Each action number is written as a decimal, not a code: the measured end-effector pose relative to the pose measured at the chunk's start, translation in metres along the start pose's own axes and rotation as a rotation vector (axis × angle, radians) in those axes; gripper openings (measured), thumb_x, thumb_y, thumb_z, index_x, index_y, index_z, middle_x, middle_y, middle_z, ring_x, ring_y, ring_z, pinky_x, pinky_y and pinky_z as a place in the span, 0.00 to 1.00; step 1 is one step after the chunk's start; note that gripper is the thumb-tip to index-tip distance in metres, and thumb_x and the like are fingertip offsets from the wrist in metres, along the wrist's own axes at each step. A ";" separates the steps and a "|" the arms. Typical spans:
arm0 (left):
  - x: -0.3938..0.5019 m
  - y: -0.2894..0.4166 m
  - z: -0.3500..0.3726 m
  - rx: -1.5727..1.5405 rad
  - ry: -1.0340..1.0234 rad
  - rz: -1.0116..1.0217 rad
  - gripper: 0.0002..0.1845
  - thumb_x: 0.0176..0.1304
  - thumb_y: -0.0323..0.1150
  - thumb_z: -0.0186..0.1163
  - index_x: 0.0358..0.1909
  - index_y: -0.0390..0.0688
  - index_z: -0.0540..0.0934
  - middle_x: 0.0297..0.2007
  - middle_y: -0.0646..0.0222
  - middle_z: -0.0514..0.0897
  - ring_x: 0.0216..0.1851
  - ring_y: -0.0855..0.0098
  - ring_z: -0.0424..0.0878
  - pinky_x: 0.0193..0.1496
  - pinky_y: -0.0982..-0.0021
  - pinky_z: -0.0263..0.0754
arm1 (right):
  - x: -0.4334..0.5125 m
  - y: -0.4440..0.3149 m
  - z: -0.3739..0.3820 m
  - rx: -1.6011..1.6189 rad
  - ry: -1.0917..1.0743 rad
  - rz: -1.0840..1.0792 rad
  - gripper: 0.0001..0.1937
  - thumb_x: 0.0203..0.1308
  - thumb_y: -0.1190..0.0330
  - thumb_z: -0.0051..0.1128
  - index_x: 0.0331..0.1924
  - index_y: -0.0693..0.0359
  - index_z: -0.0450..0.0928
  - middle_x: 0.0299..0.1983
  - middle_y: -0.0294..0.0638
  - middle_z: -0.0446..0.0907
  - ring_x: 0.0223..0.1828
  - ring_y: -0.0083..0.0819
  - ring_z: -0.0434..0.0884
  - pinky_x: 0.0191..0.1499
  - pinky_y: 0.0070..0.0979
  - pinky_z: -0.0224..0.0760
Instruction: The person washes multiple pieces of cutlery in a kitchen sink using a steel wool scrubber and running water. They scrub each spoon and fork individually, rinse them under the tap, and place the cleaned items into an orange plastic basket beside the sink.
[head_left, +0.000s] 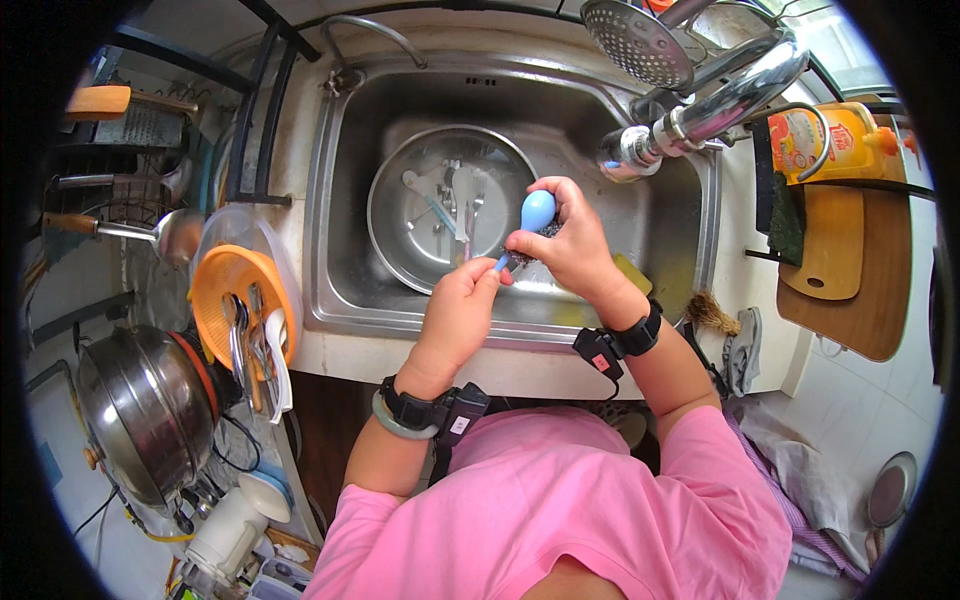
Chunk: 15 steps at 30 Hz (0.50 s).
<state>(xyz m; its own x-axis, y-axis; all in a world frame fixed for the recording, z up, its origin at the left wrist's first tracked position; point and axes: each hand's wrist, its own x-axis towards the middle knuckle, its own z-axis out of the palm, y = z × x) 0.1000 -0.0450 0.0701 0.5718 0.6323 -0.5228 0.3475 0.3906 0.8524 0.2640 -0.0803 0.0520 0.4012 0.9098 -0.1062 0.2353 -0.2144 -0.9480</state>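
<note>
A light blue spoon (538, 210) is held between both hands over the right rim of a round metal basin (397, 255). My left hand (463, 304) pinches the end of its handle. My right hand (577, 244) grips the spoon near its bowl, with a dark scouring pad (524, 257) pressed against it, partly hidden by the fingers. Inside the basin, several utensils lie in clear water, among them a white spoon (463, 199) and a metal fork (477, 208). The basin stands in a stainless steel sink (637, 225).
An orange colander (214, 300) with spoons and other cutlery stands left of the sink. A chrome faucet (720, 94) reaches over the sink's back right. A yellow-green sponge (631, 274) lies behind my right wrist. Cutting boards (885, 277) and a yellow detergent pouch (844, 146) are at the right.
</note>
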 end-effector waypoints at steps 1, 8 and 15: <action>0.000 0.002 -0.001 -0.109 -0.045 -0.078 0.10 0.62 0.34 0.47 0.30 0.41 0.76 0.15 0.82 0.63 0.17 0.87 0.58 0.19 0.81 0.52 | -0.001 0.000 0.000 0.029 -0.004 -0.056 0.25 0.40 0.71 0.67 0.45 0.63 0.67 0.32 0.39 0.73 0.31 0.23 0.73 0.36 0.21 0.69; -0.002 0.007 -0.007 -0.277 -0.114 -0.155 0.09 0.63 0.33 0.47 0.29 0.42 0.74 0.15 0.86 0.59 0.16 0.89 0.53 0.18 0.83 0.45 | 0.003 0.006 -0.008 0.258 -0.066 0.060 0.20 0.48 0.71 0.61 0.46 0.63 0.69 0.31 0.39 0.74 0.31 0.22 0.73 0.35 0.20 0.69; 0.000 0.002 0.004 -0.196 -0.045 -0.066 0.09 0.63 0.32 0.46 0.29 0.42 0.74 0.15 0.86 0.59 0.16 0.90 0.53 0.17 0.83 0.45 | -0.004 -0.001 0.004 -0.069 0.052 -0.103 0.21 0.46 0.70 0.62 0.46 0.63 0.68 0.31 0.44 0.75 0.32 0.28 0.75 0.37 0.24 0.69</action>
<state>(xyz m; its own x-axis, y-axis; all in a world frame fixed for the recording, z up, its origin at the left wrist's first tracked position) 0.1038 -0.0467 0.0720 0.5866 0.5723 -0.5731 0.2364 0.5558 0.7970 0.2587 -0.0827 0.0520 0.4164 0.9091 0.0076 0.3371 -0.1467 -0.9300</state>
